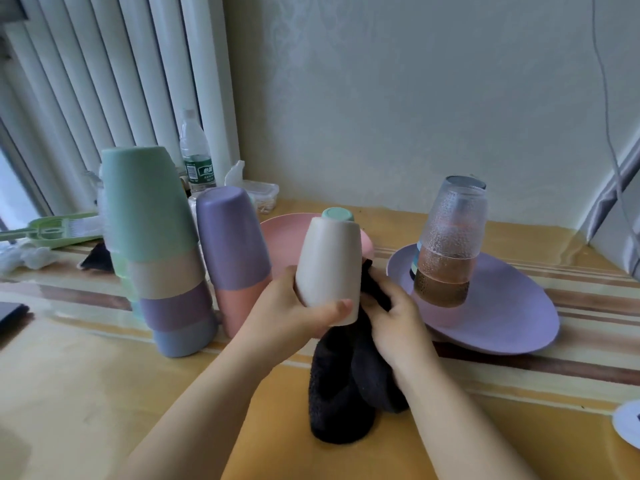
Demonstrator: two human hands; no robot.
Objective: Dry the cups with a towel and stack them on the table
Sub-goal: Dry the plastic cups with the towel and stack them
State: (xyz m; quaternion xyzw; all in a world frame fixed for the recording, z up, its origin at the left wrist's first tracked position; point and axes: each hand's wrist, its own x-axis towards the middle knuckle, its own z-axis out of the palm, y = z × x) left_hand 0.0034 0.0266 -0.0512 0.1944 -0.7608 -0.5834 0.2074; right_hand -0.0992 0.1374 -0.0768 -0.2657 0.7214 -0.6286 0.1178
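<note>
Left hand (294, 306): fingers wrapped round the cream plastic cup (329, 268), upside down, long axis near upright.
Right hand (394, 317): fingers gripping the dark terry towel (346, 382), touching the cup's right side.
Stack of inverted pastel cups (156, 244): on the counter (86, 393), left of the left fingers, nearer that hand.

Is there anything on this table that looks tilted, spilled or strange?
Yes. The tall stack of upturned cups at the left leans, so it could topple. The lilac plate at the right rests tilted, with stacked glasses upside down on it. I see no spill or damage.
</note>
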